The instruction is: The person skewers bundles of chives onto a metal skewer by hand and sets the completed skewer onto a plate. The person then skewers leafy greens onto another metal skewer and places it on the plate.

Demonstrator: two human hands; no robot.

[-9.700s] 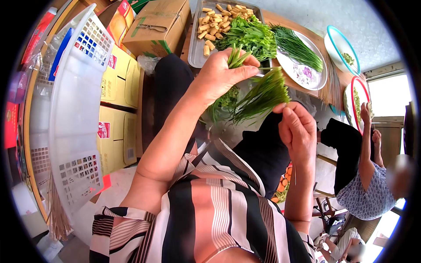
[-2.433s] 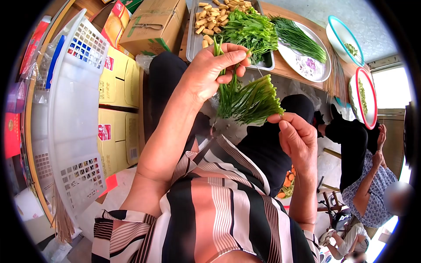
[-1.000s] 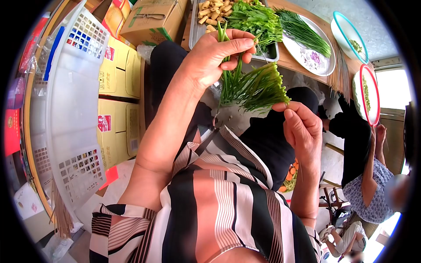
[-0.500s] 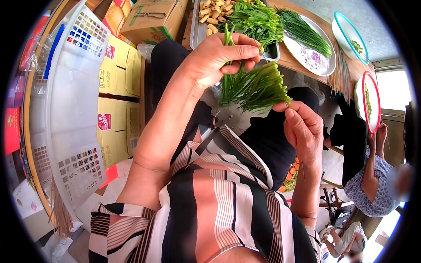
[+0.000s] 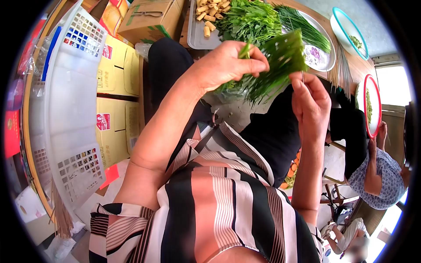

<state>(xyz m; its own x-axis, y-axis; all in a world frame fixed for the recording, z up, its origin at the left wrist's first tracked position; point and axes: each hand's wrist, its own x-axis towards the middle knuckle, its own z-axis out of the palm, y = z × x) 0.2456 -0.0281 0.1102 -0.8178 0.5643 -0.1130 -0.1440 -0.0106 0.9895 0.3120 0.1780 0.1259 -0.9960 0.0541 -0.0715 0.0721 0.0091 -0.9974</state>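
Observation:
My left hand [image 5: 239,63] is closed around a few green stems, whose ends poke up above the fingers. My right hand [image 5: 309,94] pinches a thin skewer at the lower right edge of a row of green stalks [image 5: 285,57]. The stalks hang side by side in a fan between both hands, slightly blurred, with leafy ends pointing down. Beyond them, a heap of leafy greens [image 5: 252,19] and short beige rolls [image 5: 212,8] lie on a metal tray [image 5: 199,40]. Long thin greens [image 5: 305,28] rest on a flowered white plate [image 5: 326,63].
Thin sticks [image 5: 343,74] lie at the table edge, near a blue-rimmed bowl [image 5: 340,26] and a red-rimmed bowl [image 5: 372,122]. A co-worker [image 5: 379,179] sits at right. A white basket [image 5: 70,122], yellow boxes [image 5: 116,122] and a cardboard box [image 5: 151,19] stand left.
My right hand has moved up and to the right, and the row of stalks has risen with it. My left hand has shifted slightly down and right, still holding stems.

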